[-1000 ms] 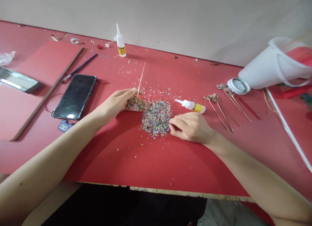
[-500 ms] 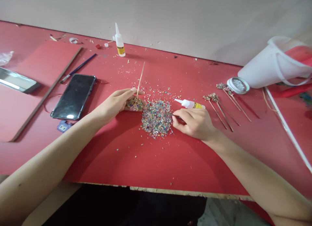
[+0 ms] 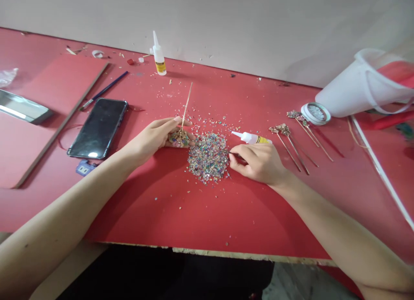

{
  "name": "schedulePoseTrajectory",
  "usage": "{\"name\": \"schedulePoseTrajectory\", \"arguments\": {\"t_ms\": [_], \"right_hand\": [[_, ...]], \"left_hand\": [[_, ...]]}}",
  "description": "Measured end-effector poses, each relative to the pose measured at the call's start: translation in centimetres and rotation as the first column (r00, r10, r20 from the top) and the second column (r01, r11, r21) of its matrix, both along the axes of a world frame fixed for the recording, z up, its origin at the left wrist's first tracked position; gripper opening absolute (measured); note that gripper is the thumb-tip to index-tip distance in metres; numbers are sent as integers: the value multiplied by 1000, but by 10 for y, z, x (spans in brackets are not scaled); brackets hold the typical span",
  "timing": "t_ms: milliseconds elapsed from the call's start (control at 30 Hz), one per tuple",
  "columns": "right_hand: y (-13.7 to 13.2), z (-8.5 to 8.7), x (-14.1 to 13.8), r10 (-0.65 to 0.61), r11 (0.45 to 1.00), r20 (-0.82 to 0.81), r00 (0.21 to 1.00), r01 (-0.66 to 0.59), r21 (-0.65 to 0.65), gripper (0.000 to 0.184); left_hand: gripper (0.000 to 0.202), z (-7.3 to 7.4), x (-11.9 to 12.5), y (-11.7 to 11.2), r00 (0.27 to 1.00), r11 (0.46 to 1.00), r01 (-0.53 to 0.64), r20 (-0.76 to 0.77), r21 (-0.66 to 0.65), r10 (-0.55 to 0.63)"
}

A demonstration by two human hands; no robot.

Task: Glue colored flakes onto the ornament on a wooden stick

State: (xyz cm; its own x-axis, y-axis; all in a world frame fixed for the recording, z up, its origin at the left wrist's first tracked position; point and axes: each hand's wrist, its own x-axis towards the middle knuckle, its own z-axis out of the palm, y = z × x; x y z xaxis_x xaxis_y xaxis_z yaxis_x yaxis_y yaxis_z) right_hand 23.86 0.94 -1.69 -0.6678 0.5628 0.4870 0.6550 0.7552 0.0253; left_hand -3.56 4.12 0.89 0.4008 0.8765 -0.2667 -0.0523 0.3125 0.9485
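My left hand [image 3: 158, 134] is closed around a gold hairpin [image 3: 180, 137], its ornate head in the fingers and its thin stem pointing up and away. Just right of it on the red table lies a heap of small, shiny, multicoloured chips [image 3: 208, 158]. At the heap's right edge, my right hand [image 3: 258, 162] pinches a thin dark tool whose tip reaches toward the chips; most of it is hidden by the fingers. Behind my right hand a glue bottle [image 3: 250, 137] with a white nozzle lies on its side.
Several gold hairpins [image 3: 293, 146] lie at the right, near a small round container [image 3: 316, 113] and a white bucket [image 3: 349, 88]. Another glue bottle [image 3: 159, 58] stands at the back. Leftward are a phone [image 3: 98, 128], a paintbrush [image 3: 105, 89] and a wood-edged board [image 3: 61, 125].
Hardly anything differs. My right hand has shifted very slightly, and a little more of the dark tool shows at its fingertips. My left hand keeps the hairpin in place.
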Motion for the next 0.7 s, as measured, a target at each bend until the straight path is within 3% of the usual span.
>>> {"name": "schedulePoseTrajectory", "arguments": {"t_ms": [233, 500, 700], "right_hand": [[-8, 6, -3, 279, 958, 131, 951, -267, -104, 8], [1, 4, 5, 114, 993, 64, 991, -114, -1, 6], [-3, 5, 2, 240, 969, 101, 965, -233, -78, 3]], "left_hand": [[40, 0, 0, 0, 1000, 1000, -2, -1, 1, 2], [39, 0, 0, 0, 1000, 1000, -3, 0, -5, 3], [40, -1, 0, 0, 1000, 1000, -1, 5, 0, 1]]}}
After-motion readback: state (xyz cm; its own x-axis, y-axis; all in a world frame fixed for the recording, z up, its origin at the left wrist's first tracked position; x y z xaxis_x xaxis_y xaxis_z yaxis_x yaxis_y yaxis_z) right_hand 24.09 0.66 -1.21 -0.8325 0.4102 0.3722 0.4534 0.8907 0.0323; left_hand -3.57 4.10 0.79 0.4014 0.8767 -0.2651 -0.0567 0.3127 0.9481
